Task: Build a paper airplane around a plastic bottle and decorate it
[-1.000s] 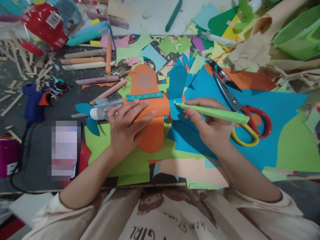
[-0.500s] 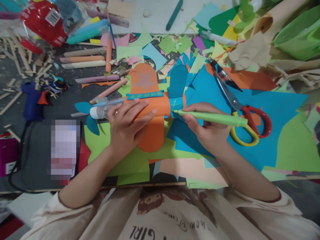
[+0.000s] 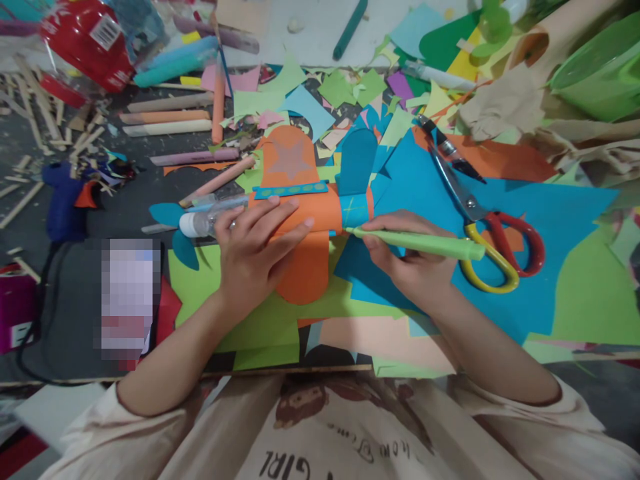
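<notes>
A toy airplane made from a plastic bottle wrapped in orange paper (image 3: pixel 305 213) lies crosswise before me. It has orange wings (image 3: pixel 303 277), a blue band (image 3: pixel 356 208) with light green lines, a blue tail fin (image 3: pixel 358 160) and blue propeller blades (image 3: pixel 186 251) by the white cap (image 3: pixel 189 225). My left hand (image 3: pixel 260 243) rests on the body, fingers spread over it. Between the thumb and fingers of my right hand (image 3: pixel 413 257) is a light green marker (image 3: pixel 425 243). Its tip is at the lower edge of the blue band; whether it touches, I cannot tell.
Scissors (image 3: pixel 493 247) with red and yellow handles lie on blue paper (image 3: pixel 525 287) at right, beside a black pen (image 3: pixel 450 148). A blue glue gun (image 3: pixel 65 203) and a phone (image 3: pixel 127 293) are at left. Paper scraps (image 3: pixel 307 110) and markers (image 3: pixel 170 102) cover the back.
My right hand has drawn the marker tip slightly down from the blue band's face to its lower edge. My left hand and the airplane look unchanged.
</notes>
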`<control>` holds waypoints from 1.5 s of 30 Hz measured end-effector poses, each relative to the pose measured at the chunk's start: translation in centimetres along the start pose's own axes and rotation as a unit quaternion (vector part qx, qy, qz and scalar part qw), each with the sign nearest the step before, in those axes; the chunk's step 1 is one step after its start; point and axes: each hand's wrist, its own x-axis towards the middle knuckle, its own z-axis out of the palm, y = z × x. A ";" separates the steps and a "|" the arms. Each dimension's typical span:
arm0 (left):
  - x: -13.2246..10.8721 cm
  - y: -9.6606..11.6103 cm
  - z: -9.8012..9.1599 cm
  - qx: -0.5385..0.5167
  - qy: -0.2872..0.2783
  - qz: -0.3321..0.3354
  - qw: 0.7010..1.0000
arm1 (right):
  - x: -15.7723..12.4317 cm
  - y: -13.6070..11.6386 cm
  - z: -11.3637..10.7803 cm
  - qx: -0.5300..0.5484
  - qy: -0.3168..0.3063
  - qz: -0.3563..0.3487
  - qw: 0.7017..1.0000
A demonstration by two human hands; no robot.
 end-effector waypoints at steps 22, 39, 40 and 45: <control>0.1 0.0 0.0 -0.012 0.010 0.005 1.000 | 0.2 0.5 -1.0 0.038 0.039 0.037 0.998; 0.2 0.2 -0.1 -0.015 0.021 0.014 1.000 | 0.3 0.2 -1.0 -0.002 0.034 0.031 0.999; 0.2 0.1 0.0 -0.009 0.022 0.014 1.000 | 0.3 0.2 -1.0 -0.004 0.037 0.025 0.999; 0.2 0.1 -0.1 0.022 0.007 0.005 1.000 | 0.1 0.1 -1.0 -0.006 0.024 0.013 1.000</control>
